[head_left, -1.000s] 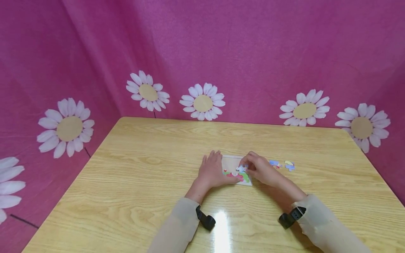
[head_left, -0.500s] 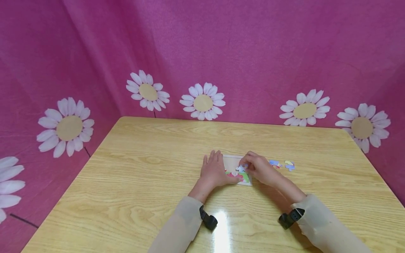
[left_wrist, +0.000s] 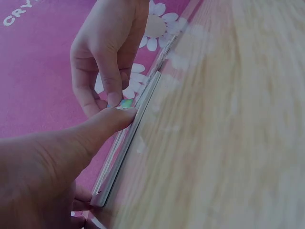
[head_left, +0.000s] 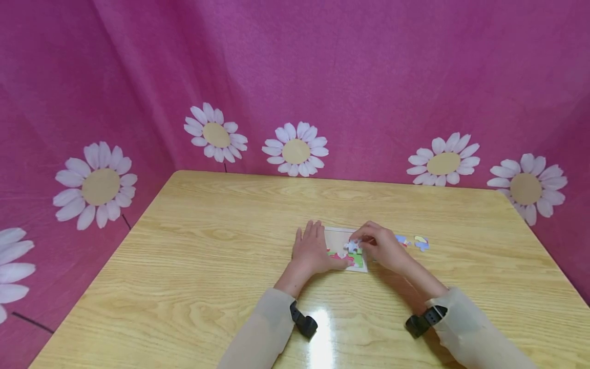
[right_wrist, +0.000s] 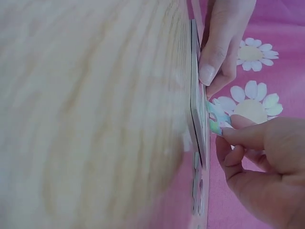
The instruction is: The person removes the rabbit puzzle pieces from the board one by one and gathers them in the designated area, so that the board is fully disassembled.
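A shallow puzzle tray (head_left: 335, 238) lies on the table, its lower part filled with pink and green pieces. My left hand (head_left: 311, 254) rests across the tray's left side with the fingers straight, while its thumb (left_wrist: 107, 123) presses on the lower pieces near the front edge. Between right thumb and fingertips, my right hand (head_left: 386, 250) pinches a light blue jigsaw piece (head_left: 353, 246) over the tray's right side. From the right wrist the piece (right_wrist: 214, 127) looks tilted, with some green on it. Whether it touches the tray is hard to tell.
Two loose jigsaw pieces lie right of the tray: a blue and red piece (head_left: 403, 240), partly behind the right hand, and a blue and yellow piece (head_left: 421, 242). The wooden table (head_left: 221, 246) meets a pink flowered cloth (head_left: 369, 92) at its back edge.
My left hand has shifted slightly right along the tray. The right hand, still pinching the jigsaw piece, has edged a little to the right.
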Available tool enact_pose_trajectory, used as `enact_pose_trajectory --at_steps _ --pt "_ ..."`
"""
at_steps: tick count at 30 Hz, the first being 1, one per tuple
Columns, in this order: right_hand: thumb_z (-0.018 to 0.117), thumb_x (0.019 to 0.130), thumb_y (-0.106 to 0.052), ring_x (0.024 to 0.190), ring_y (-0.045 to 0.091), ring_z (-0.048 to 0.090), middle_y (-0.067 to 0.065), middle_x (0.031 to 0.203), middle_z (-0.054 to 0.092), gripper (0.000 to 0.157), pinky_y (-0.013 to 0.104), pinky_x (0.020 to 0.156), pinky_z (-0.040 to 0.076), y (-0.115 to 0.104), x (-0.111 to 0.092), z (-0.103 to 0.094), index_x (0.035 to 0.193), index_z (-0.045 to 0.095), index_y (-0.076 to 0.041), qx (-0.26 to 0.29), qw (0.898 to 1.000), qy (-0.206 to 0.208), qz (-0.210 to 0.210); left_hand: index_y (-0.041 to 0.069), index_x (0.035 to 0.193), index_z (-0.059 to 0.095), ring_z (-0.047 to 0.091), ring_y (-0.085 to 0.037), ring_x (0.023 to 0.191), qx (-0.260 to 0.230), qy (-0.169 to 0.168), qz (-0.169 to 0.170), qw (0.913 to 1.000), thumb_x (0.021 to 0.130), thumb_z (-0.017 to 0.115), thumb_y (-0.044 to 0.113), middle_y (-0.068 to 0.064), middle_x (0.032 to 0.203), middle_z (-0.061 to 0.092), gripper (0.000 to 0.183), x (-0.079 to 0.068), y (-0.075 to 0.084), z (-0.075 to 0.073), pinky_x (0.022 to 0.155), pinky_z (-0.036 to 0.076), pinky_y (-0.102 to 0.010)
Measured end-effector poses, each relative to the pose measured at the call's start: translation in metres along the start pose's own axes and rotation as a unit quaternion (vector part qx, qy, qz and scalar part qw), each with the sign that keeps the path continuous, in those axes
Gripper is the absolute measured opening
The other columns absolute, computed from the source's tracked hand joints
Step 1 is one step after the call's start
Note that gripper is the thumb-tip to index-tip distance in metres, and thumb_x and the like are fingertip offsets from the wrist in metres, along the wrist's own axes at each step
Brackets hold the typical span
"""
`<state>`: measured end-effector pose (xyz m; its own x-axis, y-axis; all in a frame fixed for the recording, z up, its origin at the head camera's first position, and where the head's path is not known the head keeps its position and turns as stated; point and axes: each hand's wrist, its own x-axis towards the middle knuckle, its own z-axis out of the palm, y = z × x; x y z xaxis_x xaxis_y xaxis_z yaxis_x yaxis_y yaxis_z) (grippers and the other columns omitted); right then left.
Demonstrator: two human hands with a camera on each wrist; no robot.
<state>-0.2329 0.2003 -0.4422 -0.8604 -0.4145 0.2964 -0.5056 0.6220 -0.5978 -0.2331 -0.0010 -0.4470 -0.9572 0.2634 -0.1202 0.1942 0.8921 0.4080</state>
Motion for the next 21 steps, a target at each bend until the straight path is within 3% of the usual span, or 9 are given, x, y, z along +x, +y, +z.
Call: enact_pose_trajectory --at_steps 13,21 --pt "0.064 0.087 0.009 0.085 0.016 0.06 0.007 0.097 0.066 0.022 0.016 0.074 0.052 0.009 -0.015 -0.011 0.1 0.073 -0.007 0.009 0.998 0.017 0.056 0.004 0.154 0.023 0.013 -0.025 0.155 0.011 0.002 0.004 0.9999 0.07 0.071 0.072 -0.01 0.164 0.023 0.118 0.0 -0.002 0.0 0.127 0.01 -0.047" --pt "0.065 0.086 0.01 0.08 0.0 0.056 0.007 0.095 0.067 0.022 0.015 0.069 0.051 0.017 -0.026 -0.021 0.098 0.074 -0.006 -0.005 0.998 0.038 0.042 0.004 0.155 0.022 0.013 -0.025 0.155 -0.002 0.007 0.005 1.0 0.071 0.071 0.071 -0.01 0.164 0.023 0.118 -0.001 -0.001 0.0 0.127 0.009 -0.047"
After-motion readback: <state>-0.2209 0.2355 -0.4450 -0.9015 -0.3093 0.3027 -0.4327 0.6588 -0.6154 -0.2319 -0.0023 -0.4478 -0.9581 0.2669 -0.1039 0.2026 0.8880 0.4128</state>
